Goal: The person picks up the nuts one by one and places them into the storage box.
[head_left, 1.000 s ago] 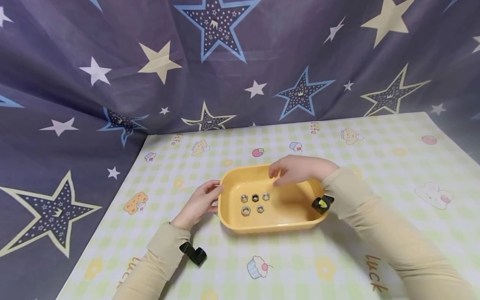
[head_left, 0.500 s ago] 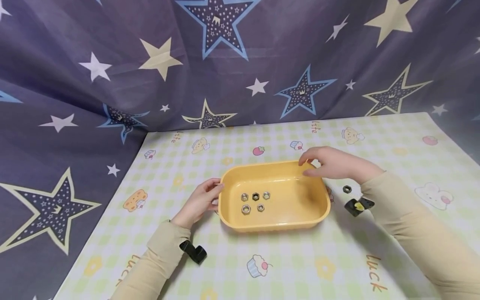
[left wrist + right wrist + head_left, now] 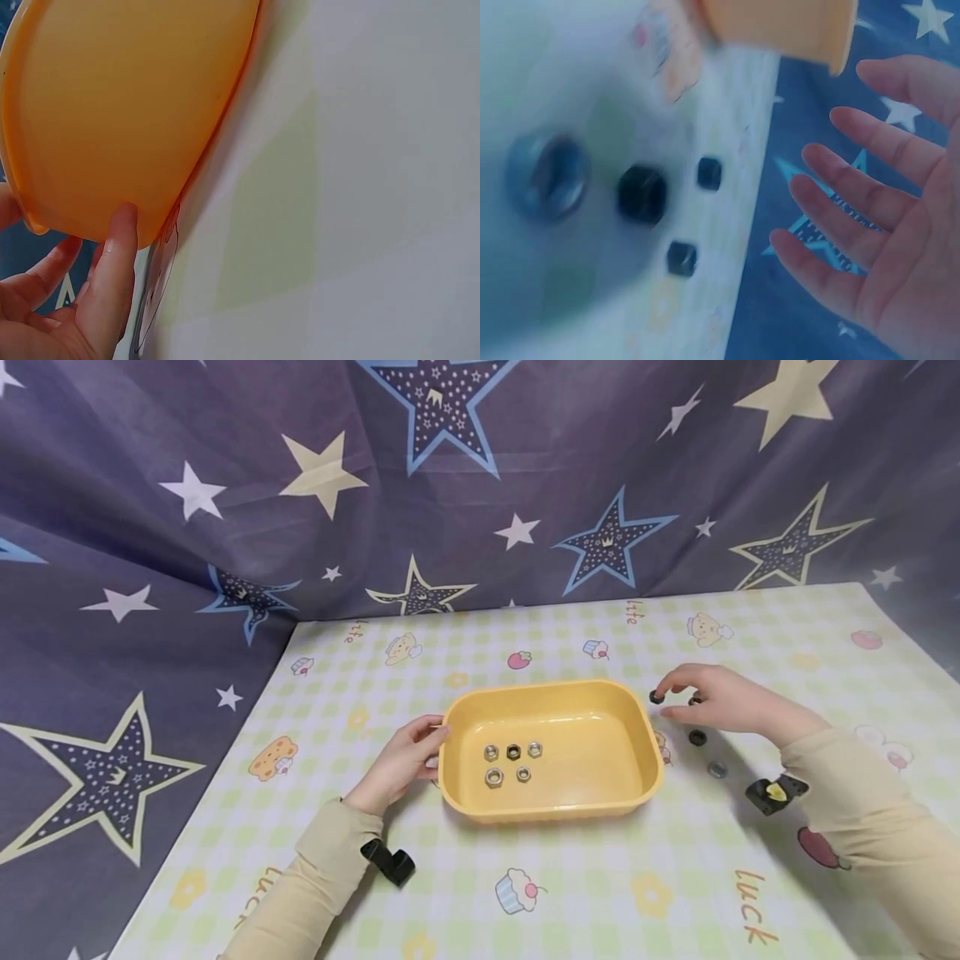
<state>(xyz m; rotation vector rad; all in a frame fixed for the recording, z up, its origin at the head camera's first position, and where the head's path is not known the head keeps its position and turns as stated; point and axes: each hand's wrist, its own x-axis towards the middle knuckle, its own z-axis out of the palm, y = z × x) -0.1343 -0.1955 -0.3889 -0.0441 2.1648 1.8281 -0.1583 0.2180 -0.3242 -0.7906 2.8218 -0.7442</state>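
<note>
A yellow plastic tray (image 3: 555, 806) stands on the table with several hex nuts (image 3: 491, 752) in its left half, mostly silver and one dark (image 3: 513, 746). My left hand (image 3: 401, 764) holds the tray's left end, its thumb at the rim; in the left wrist view, fingers (image 3: 112, 262) meet the tray's wall. Right of the tray, my right hand (image 3: 716, 700) hovers low over the table, thumb and fingers apart and nothing between them. Near its fingertips lies a black nut (image 3: 656, 697). Another dark nut (image 3: 682, 258) is partly hidden by the hand in the head view.
Closer to me on the right lie a dark nut (image 3: 697, 737) and a silver nut (image 3: 717, 770). The table wears a green checked cloth (image 3: 585, 893) with cartoon prints. A dark star-patterned curtain (image 3: 450, 510) hangs behind it and along the left.
My right hand has moved from over the tray, past its right end, to the loose nuts on the table. My left hand keeps its place at the tray, and the nuts inside lie as before.
</note>
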